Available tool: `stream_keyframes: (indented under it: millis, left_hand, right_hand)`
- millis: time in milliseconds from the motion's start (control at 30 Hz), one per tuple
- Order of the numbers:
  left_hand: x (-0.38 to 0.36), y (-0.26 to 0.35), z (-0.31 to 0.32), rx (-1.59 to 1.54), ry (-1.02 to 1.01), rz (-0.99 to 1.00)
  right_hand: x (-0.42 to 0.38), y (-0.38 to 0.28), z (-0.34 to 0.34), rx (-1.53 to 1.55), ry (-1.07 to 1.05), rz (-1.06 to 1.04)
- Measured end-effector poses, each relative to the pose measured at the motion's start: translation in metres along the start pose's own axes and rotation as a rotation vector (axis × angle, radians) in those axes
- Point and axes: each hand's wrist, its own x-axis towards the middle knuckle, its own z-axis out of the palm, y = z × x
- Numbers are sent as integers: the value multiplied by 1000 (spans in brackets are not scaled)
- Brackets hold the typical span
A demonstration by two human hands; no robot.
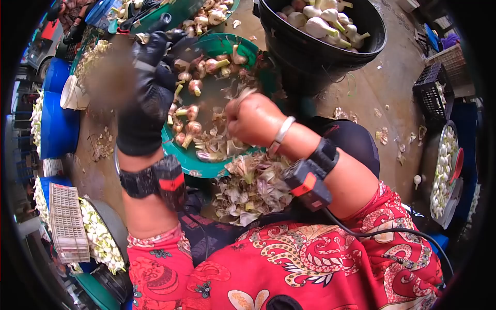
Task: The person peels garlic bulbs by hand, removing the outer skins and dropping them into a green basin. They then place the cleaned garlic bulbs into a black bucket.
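We peel garlic over the green basin: right hand fisted on skins, gloved left hand raised, its grip unclear; keep trimmings falling inside the rim.

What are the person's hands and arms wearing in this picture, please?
The left hand wears a black glove reaching to the wrist; the right hand is bare. Each forearm carries a black strap with a black device marked in orange-red: the left device and the right device, which has a black cable trailing from it. A pale bangle circles the right wrist. The sleeves are red with a floral pattern.
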Motion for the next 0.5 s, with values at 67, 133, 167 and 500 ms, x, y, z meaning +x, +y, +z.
stream_keyframes:
  millis: [67, 133, 167, 500]
  left_hand:
    - [-12, -49, -14, 59, -78, -117]
    - [-53, -115, -27, 339, -152, -481]
    - [-82, -152, -37, 695, -243, -578]
    - [-174, -296, -50, 1221, -570, -904]
  right_hand:
    - [9, -10, -30, 48, 7, 86]
    - [12, -16, -40, 62, -14, 147]
    - [11, -19, -37, 98, 13, 121]
    - [19, -7, -23, 21, 137, 101]
